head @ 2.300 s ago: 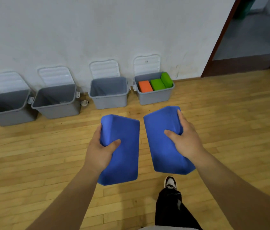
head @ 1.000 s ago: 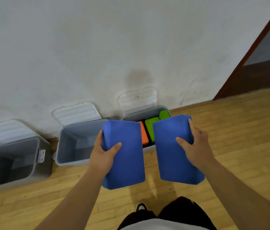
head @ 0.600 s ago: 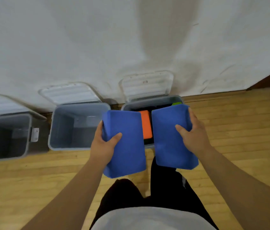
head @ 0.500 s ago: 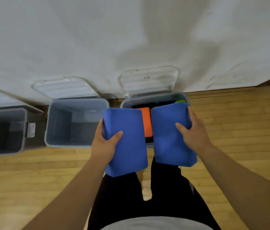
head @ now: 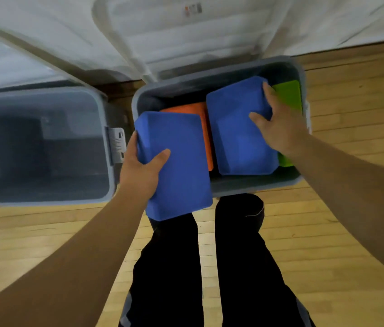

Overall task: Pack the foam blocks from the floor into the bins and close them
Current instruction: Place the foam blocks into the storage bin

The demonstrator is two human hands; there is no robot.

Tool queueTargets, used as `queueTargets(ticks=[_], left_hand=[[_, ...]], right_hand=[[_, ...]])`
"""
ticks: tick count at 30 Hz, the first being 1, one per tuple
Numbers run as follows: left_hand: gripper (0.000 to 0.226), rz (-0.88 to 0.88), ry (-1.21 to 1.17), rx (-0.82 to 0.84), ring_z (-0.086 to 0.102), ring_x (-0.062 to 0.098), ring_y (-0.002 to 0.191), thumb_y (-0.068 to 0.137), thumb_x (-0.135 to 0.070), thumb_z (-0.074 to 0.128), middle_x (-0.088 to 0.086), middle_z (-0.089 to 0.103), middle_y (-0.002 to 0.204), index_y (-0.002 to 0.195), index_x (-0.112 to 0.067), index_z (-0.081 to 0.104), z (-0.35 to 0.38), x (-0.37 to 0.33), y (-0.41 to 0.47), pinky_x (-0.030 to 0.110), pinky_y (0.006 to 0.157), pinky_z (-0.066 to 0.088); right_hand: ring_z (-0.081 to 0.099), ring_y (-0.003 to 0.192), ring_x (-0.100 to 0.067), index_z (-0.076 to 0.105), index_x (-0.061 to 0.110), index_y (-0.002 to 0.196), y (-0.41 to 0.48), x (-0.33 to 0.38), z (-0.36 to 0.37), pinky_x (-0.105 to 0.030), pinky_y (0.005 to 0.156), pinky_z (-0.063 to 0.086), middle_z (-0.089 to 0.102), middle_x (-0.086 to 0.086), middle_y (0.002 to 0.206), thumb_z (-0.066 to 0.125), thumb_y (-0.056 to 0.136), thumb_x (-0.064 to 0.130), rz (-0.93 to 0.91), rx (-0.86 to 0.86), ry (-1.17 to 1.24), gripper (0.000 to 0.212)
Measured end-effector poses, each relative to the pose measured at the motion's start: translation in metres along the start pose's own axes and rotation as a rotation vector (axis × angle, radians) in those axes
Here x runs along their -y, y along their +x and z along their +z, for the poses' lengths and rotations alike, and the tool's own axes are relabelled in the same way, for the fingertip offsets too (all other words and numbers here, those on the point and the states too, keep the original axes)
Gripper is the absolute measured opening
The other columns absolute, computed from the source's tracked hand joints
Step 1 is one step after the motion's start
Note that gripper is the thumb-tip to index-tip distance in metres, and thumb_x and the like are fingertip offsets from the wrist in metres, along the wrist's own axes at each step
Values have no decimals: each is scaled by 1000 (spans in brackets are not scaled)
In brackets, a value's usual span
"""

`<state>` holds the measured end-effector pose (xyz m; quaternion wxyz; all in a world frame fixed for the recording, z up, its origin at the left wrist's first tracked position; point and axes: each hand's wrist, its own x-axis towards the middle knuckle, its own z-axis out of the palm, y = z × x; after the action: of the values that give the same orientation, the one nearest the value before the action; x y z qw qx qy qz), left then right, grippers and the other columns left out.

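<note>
Right hand (head: 280, 128) with blue block (head: 235, 138) now inside bin (head: 252, 185).

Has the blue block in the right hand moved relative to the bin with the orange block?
Yes. The right-hand blue block went from short of the bin to inside its rim, over the blocks there.

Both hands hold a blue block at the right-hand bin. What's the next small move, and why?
Probably lower the right hand's blue block flat and let go: it already sits inside the bin, over the orange block and beside the green block. The left hand's block overhangs the near rim.
</note>
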<state>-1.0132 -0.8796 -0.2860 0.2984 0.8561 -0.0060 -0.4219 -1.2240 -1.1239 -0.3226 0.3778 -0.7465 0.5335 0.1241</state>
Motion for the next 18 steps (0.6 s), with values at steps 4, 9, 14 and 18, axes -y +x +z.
queueTargets(ticks=[4, 9, 14, 18], left_hand=[[93, -13, -37, 21, 56, 20, 127, 78, -53, 82, -15, 45, 152, 153, -50, 27, 21, 26, 29, 52, 102, 52], [91, 7, -73, 66, 58, 18, 124, 78, -56, 80, -15, 47, 150, 151, -54, 27, 32, 30, 48, 50, 100, 54], [97, 17, -112, 129, 59, 18, 125, 77, -58, 76, -11, 49, 150, 155, -53, 19, 48, 18, 72, 50, 102, 53], [114, 139, 270, 129, 41, 31, 140, 80, -51, 79, 3, 26, 160, 155, -53, -7, 63, 22, 87, 54, 110, 43]], right_hand=[[40, 132, -39, 23, 23, 160, 10, -25, 28, -47, 111, 34, 42, -19, 147, 58, 99, 42, -32, -120, -283, 73], [39, 135, -29, 27, 35, 157, -26, -19, 61, -42, 110, 39, 35, -9, 150, 66, 93, 46, -121, 16, -38, 76], [34, 138, -28, 21, 41, 158, -45, 0, 85, -45, 112, 36, 35, -6, 151, 65, 91, 52, -175, 137, -73, 81], [13, 148, -38, 14, 40, 160, -29, -1, 96, -54, 118, 24, 17, -13, 162, 59, 92, 59, -119, 120, -346, 84]])
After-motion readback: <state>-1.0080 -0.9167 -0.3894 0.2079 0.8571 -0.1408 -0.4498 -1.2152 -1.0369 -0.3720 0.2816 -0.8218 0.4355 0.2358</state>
